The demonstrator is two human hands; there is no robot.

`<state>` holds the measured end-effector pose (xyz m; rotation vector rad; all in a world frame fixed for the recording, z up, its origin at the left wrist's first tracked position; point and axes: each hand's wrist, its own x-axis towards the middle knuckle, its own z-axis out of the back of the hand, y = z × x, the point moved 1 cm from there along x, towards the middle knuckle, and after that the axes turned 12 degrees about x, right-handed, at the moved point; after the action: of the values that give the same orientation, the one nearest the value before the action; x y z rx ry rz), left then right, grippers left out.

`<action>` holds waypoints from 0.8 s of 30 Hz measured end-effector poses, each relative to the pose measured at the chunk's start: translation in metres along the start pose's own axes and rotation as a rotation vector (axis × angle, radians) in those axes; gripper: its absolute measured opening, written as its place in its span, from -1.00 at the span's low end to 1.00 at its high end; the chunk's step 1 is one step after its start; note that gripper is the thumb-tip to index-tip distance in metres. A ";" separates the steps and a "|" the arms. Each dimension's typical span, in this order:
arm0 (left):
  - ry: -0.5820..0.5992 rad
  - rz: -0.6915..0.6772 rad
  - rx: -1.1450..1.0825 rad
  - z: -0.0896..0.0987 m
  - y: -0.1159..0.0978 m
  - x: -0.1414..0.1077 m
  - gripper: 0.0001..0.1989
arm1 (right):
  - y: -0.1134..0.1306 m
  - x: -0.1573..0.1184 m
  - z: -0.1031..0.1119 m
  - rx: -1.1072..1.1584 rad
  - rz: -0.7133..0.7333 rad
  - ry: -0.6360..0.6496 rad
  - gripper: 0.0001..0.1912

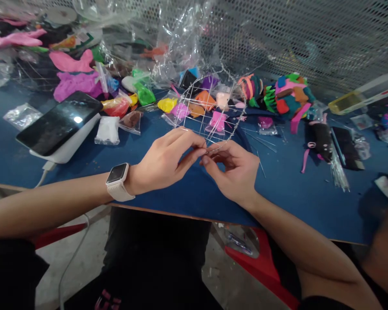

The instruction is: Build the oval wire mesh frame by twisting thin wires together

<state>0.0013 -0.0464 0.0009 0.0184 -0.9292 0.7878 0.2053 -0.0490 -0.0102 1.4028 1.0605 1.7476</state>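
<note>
Wire frame [203, 124] pinched at rim by left hand [170, 156] and right hand [235, 170], grips closed; twisting should be kept even.

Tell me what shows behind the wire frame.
Through the wire frame show an orange lump, a peach lump, a brown lump and a hot-pink lump. The left hand and right hand cover whatever lies behind part of its near edge.

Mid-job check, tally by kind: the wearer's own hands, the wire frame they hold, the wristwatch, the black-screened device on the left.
Hands: 2 (left hand, right hand)
Wire frame: 1
Wristwatch: 1
Black-screened device: 1
Total: 5
</note>
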 end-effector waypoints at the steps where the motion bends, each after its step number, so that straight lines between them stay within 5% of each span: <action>1: 0.000 0.002 -0.005 0.000 0.000 0.000 -0.92 | 0.000 0.001 0.000 -0.033 0.043 0.006 -0.90; 6: 0.005 0.044 -0.025 0.001 -0.002 0.002 -0.94 | -0.001 0.004 0.003 -0.209 0.218 0.035 -0.91; 16: -0.001 0.157 -0.115 0.004 -0.003 0.006 -0.94 | -0.012 0.000 0.002 -0.279 0.291 0.040 -0.96; 24: 0.004 0.095 -0.049 0.002 0.003 0.004 -0.89 | -0.014 0.000 -0.004 0.108 0.022 0.009 -0.85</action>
<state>-0.0005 -0.0425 0.0043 -0.0703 -0.9507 0.8526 0.2010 -0.0436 -0.0235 1.4788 1.1640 1.7356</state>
